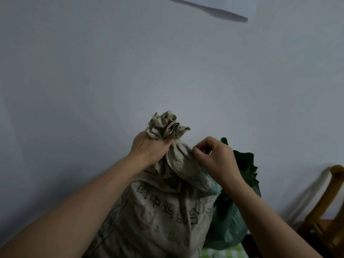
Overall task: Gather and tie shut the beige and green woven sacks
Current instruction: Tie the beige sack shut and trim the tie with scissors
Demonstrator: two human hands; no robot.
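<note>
Closest in, the beige sack (167, 211) stands upright between the two forearms, printed face toward the camera, its long axis running up and away toward the hands; its body lies below both hands and looks full; the left hand (149, 148) is wrapped round the bunched cloth at the top, fingers and thumb curled tight, so the gathered mouth (167, 125) fans out crumpled just above the fist; the right hand (217, 159) sits just beside that grip, on the side away from the left hand and slightly lower, fingers curled, thumb and forefinger tips drawn together against a fold of the sack's shoulder; whether they pinch that fold, a cord, or nothing, I cannot tell, and no tie shows anywhere; what the coming move turns on, as I judge it, is that the bunched cloth stands vertical in the left fist with the right hand the freer one at its side, so any winding or knotting would fall to the right hand, passing round the cloth just under the fist; behind and below the right hand the green sack (229, 224) touches the beige one, its dark top crumpled, tied or not I cannot say, and nearer the right hand than the left; past the right wrist stands a wooden chair (327, 211); beyond both hands, the plain wall (93, 71)
</note>
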